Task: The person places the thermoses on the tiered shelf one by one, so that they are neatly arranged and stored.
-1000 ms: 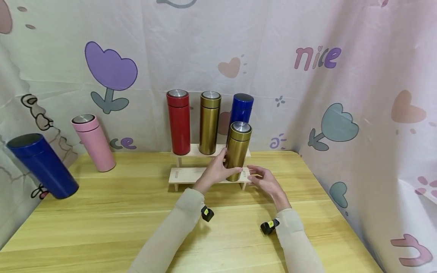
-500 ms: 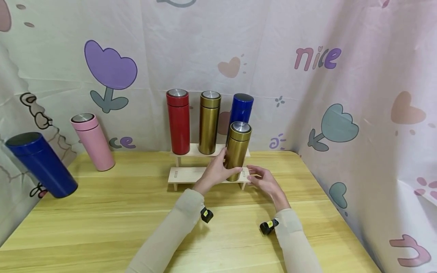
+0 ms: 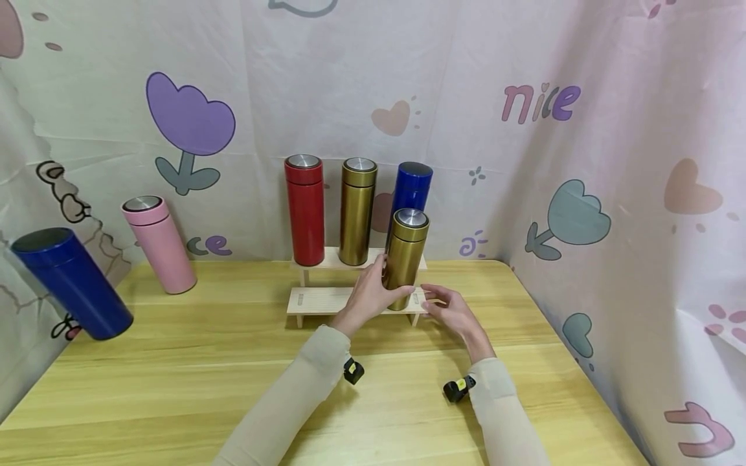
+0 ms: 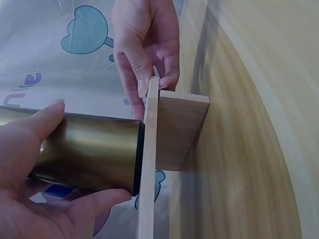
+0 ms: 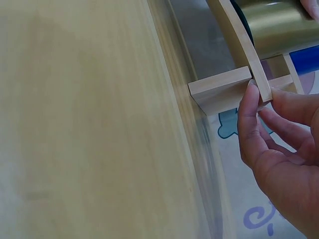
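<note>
A gold thermos bottle (image 3: 404, 259) with a silver-topped lid stands upright at the right end of the lower step of a small wooden two-step stand (image 3: 320, 299). My left hand (image 3: 367, 296) grips its lower part from the left, thumb and fingers on opposite sides, as the left wrist view shows. The bottle's base meets the step board (image 4: 149, 169). At the board's right end, my right hand (image 3: 451, 312) pinches the edge between thumb and fingers, best seen in the right wrist view. Behind, a blue thermos (image 3: 413, 184) is partly hidden by the gold one.
On the upper step stand a red thermos (image 3: 305, 213) and another gold thermos (image 3: 358, 213). A pink thermos (image 3: 161, 249) and a blue thermos (image 3: 76, 285) stand at the left of the wooden table (image 3: 175, 382). A printed curtain (image 3: 466, 65) encloses the back and sides.
</note>
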Motion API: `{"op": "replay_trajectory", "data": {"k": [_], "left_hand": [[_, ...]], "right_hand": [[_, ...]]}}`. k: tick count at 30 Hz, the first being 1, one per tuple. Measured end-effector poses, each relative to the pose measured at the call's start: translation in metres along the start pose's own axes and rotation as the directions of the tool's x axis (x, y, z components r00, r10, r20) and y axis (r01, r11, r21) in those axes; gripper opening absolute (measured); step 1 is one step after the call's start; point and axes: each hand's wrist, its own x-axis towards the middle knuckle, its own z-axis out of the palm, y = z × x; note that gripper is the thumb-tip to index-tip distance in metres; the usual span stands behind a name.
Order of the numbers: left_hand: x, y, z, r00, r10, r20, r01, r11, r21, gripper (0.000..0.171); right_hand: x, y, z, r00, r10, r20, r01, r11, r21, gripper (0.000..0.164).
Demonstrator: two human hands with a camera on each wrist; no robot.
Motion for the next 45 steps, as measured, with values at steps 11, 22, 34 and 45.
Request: {"op": "replay_trajectory", "data": {"k": [11, 22, 34, 45], "left_hand": [[-0.010, -0.013, -0.018, 0.997, -0.023, 0.070, 0.028, 0.998, -0.061, 0.091], [-0.024, -0.037, -0.069, 0.993, -0.033, 0.110, 0.048, 0.990, -0.131, 0.074], [-0.044, -0.079, -0.149, 0.999, -0.036, -0.018, 0.034, 0.991, -0.128, 0.048], [-0.054, -0.124, -0.218, 0.988, -0.034, -0.148, 0.043, 0.997, 0.058, 0.048]], "right_hand": [[-0.001, 0.000, 0.001, 1.000, 0.015, 0.003, -0.015, 1.000, 0.027, 0.057], [0.000, -0.001, 0.000, 1.000, 0.013, 0.008, -0.013, 1.000, 0.011, 0.057], [0.000, 0.000, -0.002, 0.999, 0.035, -0.007, -0.035, 0.999, 0.006, 0.057], [-0.002, 0.001, -0.001, 1.000, 0.027, 0.000, -0.027, 1.000, 0.013, 0.058]]}}
